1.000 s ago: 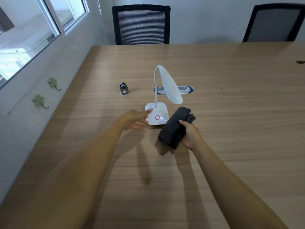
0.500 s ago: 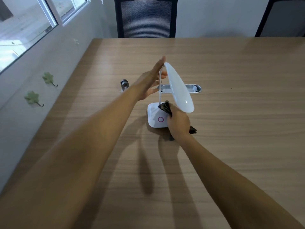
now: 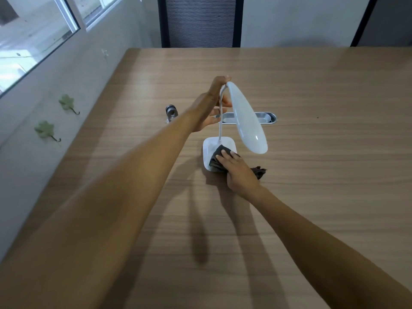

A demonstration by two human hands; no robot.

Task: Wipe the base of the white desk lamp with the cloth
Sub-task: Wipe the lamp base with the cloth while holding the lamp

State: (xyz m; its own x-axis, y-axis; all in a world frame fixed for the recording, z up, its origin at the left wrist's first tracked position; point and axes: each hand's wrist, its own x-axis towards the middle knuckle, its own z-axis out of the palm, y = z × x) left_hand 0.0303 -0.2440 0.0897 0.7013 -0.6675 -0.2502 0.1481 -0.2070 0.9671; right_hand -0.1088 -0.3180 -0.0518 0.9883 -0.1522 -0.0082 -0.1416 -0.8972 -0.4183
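Observation:
A white desk lamp stands mid-table, its square base flat on the wood and its long oval head tilted down to the right. My left hand is up at the top of the thin curved neck, fingers around it where it meets the head. My right hand presses a dark grey cloth onto the right front part of the base. A loose end of the cloth sticks out to the right of my hand, on the table. The base's button is hidden under the cloth.
A small metal cylinder stands left of the lamp. A silver cable slot is set into the wooden table behind the lamp. Two black chairs stand at the far edge. The grey wall with leaf-shaped hooks runs along the left.
My left hand rose from beside the base to the top of the neck and closed on it. My right hand brought the cloth from the air down onto the base.

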